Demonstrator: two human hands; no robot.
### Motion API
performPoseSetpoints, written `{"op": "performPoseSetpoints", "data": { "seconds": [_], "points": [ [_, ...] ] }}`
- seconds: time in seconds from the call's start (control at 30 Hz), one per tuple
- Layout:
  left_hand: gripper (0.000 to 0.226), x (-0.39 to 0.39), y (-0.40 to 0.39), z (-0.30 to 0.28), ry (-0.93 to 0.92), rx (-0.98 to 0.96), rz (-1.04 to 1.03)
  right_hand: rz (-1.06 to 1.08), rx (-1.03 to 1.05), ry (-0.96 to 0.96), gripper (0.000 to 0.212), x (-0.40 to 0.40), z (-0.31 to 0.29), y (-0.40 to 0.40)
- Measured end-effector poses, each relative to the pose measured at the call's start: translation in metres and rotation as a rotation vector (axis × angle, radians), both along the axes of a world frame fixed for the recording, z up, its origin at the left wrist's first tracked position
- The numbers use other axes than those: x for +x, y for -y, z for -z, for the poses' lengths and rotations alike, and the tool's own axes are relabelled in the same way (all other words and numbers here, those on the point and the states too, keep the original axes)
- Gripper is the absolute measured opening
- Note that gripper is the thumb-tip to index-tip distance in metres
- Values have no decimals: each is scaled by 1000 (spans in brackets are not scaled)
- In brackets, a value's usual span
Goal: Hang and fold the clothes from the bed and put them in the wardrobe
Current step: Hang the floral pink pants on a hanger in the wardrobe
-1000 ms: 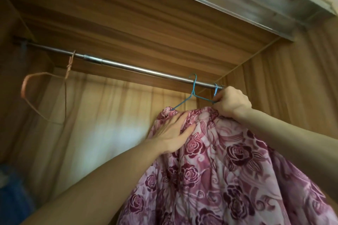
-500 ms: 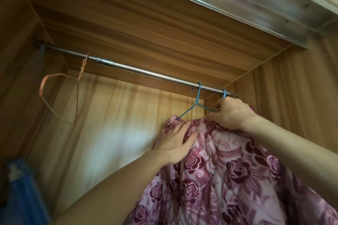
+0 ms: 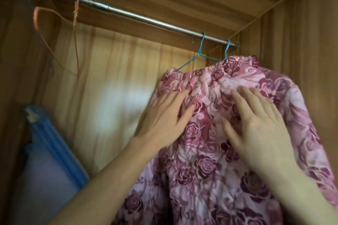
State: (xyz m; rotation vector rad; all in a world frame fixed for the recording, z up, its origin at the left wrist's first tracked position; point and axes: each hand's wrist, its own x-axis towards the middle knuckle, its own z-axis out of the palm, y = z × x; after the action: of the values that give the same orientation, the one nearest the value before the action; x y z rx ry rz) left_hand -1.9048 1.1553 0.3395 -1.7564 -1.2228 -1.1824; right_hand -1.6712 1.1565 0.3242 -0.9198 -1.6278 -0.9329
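A pink garment printed with dark red roses (image 3: 206,166) hangs from two blue wire hangers (image 3: 200,55) hooked over the metal rail (image 3: 146,20) at the right end of the wooden wardrobe. My left hand (image 3: 164,122) lies flat on the cloth just below its gathered waistband, fingers straight. My right hand (image 3: 256,124) also rests flat on the fabric, a little to the right, fingers spread. Neither hand holds anything.
An empty orange wire hanger (image 3: 54,42) hangs near the rail's left end. A blue storage bag (image 3: 51,170) leans in the lower left corner. The wardrobe's right side wall (image 3: 301,42) stands close behind the garment.
My right hand has let go of the hanger hook at the rail and dropped onto the cloth. My left hand has slid lower. The view has tilted down.
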Motion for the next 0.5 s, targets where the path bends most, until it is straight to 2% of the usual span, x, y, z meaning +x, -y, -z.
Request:
{"op": "performPoseSetpoints", "data": {
  "seconds": [0.13, 0.3, 0.5],
  "points": [
    [56, 7, 25, 70, 21, 71, -41, -137, -45, -19, 66, -21, 75, 11],
    [54, 2, 82, 146, 103, 24, -108, -331, -179, -90, 60, -45, 154, 23],
    [57, -2, 154, 207, 137, -81, -399, -604, -361, -132, 63, -61, 206, 34]
  ]
}}
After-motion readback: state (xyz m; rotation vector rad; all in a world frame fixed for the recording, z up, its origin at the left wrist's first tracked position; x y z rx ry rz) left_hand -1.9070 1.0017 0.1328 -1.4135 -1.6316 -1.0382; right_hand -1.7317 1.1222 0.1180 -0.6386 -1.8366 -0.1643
